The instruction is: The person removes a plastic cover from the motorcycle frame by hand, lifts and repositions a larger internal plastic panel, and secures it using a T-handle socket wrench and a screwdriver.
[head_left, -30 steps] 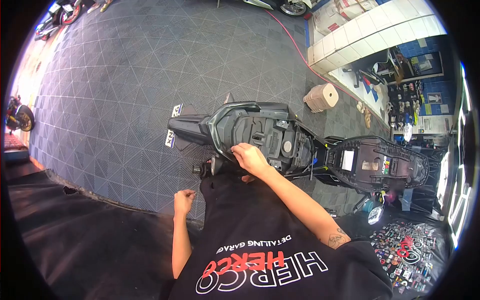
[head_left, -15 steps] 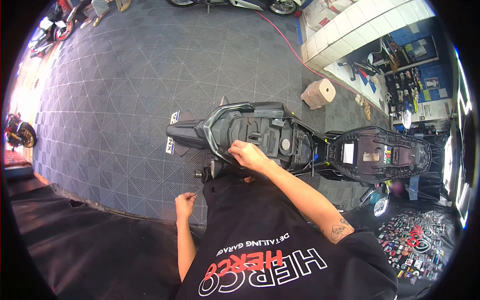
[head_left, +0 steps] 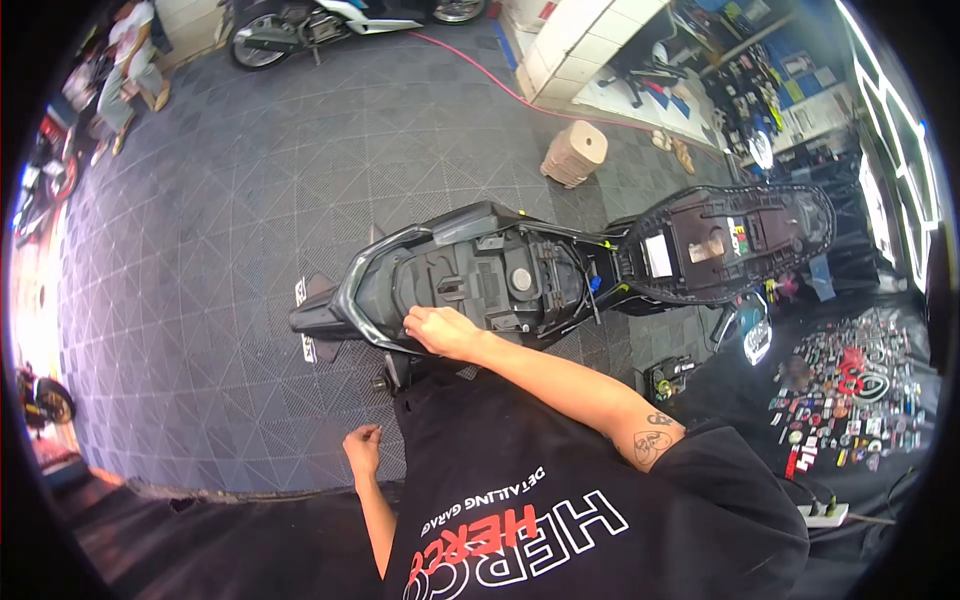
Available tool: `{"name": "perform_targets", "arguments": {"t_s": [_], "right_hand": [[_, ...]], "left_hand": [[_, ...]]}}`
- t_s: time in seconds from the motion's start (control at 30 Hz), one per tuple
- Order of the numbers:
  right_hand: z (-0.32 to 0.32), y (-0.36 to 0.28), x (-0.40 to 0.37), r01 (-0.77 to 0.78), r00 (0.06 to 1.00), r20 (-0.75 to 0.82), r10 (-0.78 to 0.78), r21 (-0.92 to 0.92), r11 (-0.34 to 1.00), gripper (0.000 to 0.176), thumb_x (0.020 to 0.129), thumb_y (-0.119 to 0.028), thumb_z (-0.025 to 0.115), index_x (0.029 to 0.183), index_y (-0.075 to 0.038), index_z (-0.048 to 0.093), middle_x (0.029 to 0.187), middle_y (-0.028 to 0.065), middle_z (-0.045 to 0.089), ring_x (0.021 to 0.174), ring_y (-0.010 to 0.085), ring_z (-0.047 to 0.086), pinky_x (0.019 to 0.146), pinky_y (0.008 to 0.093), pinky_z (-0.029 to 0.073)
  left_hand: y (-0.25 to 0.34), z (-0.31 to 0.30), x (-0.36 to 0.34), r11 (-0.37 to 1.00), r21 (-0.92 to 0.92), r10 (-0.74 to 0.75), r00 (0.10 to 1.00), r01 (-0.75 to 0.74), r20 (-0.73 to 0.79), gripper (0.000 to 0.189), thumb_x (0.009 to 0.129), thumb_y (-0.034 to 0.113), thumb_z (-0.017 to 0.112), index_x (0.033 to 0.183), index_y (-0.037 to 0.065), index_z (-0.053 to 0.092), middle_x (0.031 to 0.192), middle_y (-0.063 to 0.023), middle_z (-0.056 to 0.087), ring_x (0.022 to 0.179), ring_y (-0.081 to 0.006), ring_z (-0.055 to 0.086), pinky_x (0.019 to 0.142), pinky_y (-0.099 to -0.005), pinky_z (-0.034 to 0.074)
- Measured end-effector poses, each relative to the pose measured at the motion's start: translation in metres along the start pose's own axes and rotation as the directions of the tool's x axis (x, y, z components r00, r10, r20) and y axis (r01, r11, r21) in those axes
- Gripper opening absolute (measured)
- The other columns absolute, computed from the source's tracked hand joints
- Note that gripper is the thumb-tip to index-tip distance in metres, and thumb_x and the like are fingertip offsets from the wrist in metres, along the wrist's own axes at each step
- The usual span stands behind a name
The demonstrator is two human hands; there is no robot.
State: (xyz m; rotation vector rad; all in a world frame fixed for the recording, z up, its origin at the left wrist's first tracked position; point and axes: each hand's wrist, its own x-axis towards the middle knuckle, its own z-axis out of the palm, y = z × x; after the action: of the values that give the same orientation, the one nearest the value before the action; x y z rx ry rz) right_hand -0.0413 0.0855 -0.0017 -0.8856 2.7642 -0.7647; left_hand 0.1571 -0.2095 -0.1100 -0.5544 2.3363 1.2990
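Observation:
A dark motorcycle (head_left: 458,268) stands in front of me with its seat off the frame area under it, showing a black compartment. The seat (head_left: 690,235), underside up, extends to the right of that compartment. At the near rear edge of the compartment is my right hand (head_left: 440,332), its fingers curled in a pinch. What lies between those fingertips, if anything, is hidden. My left hand (head_left: 362,450) hangs in the air near the motorcycle's tail, fingers closed together, with nothing I can make out in them.
A beige stool (head_left: 575,155) stands beyond the motorcycle. Farther off is a white motorcycle (head_left: 340,25), with a pink hose (head_left: 470,62) on the floor. People (head_left: 130,70) are at the far left. A sticker-covered black sheet (head_left: 850,390) and a power strip (head_left: 825,515) are at right.
The whole view has shifted, bringing the white motorcycle and the people further into sight. My right hand stays by the compartment's near rear edge. Both hands remain closed.

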Motion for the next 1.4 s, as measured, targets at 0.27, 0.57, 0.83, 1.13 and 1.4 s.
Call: {"name": "perform_targets", "arguments": {"t_s": [0.27, 0.57, 0.83, 1.13, 1.4], "right_hand": [[0.011, -0.005, -0.005, -0.101, 0.994, -0.035, 0.102, 0.014, 0.995, 0.014, 0.1, -0.017, 0.064, 0.099, -0.003, 0.062, 0.101, 0.016, 0.066, 0.089, 0.0377, 0.072, 0.075, 0.0487, 0.057], [0.007, 0.0, -0.008, -0.053, 0.997, -0.055, 0.056, 0.049, 0.997, 0.014, 0.1, -0.019, 0.064, 0.099, -0.006, 0.062, 0.099, 0.0137, 0.064, 0.088, 0.0366, 0.072, 0.074, 0.0493, 0.057], [0.004, -0.004, -0.003, -0.148, 0.981, -0.103, 0.161, 0.129, 0.981, 0.019, 0.099, -0.022, 0.069, 0.097, -0.003, 0.069, 0.096, 0.0152, 0.067, 0.088, 0.0394, 0.07, 0.074, 0.0489, 0.057], [-0.058, -0.024, -0.017, -0.453, 0.823, 0.314, 0.473, 0.866, 0.213, 0.021, 0.099, -0.016, 0.075, 0.108, 0.003, 0.078, 0.094, 0.008, 0.078, 0.081, 0.0134, 0.073, 0.064, 0.0271, 0.057], [-0.078, -0.006, 0.012, -0.479, 0.834, 0.241, 0.497, 0.763, 0.434, 0.02, 0.094, -0.007, 0.076, 0.109, 0.006, 0.079, 0.095, 0.0128, 0.08, 0.079, 0.0152, 0.074, 0.066, 0.0292, 0.059]], "left_hand": [[0.05, -0.019, 0.015, 0.996, -0.062, 0.06, 0.998, -0.062, -0.023, 0.02, 0.098, 0.01, 0.072, 0.106, -0.007, 0.077, 0.08, -0.0133, 0.076, 0.073, -0.0161, 0.071, 0.071, -0.0325, 0.056], [0.095, -0.023, 0.031, 0.93, -0.295, 0.188, 0.973, -0.221, -0.136, 0.038, 0.114, 0.02, 0.045, 0.085, -0.002, 0.057, 0.065, -0.006, 0.058, 0.061, -0.0127, 0.055, 0.061, -0.0333, 0.047], [0.192, -0.028, 0.006, 0.895, -0.278, 0.333, 0.937, -0.348, -0.102, 0.024, 0.114, 0.016, 0.044, 0.099, 0.0, 0.055, 0.068, -0.0037, 0.055, 0.059, -0.0116, 0.052, 0.056, -0.0306, 0.044], [0.262, 0.004, 0.013, 0.814, -0.089, 0.567, 0.819, -0.574, -0.09, 0.012, 0.102, 0.014, 0.066, 0.107, 0.003, 0.064, 0.094, -0.014, 0.068, 0.081, -0.0337, 0.071, 0.071, -0.0436, 0.054], [0.262, 0.012, 0.039, 0.815, -0.131, 0.542, 0.823, -0.564, -0.167, 0.023, 0.097, 0.011, 0.073, 0.117, 0.004, 0.065, 0.097, -0.0094, 0.065, 0.074, -0.0255, 0.07, 0.069, -0.0391, 0.055]]}}
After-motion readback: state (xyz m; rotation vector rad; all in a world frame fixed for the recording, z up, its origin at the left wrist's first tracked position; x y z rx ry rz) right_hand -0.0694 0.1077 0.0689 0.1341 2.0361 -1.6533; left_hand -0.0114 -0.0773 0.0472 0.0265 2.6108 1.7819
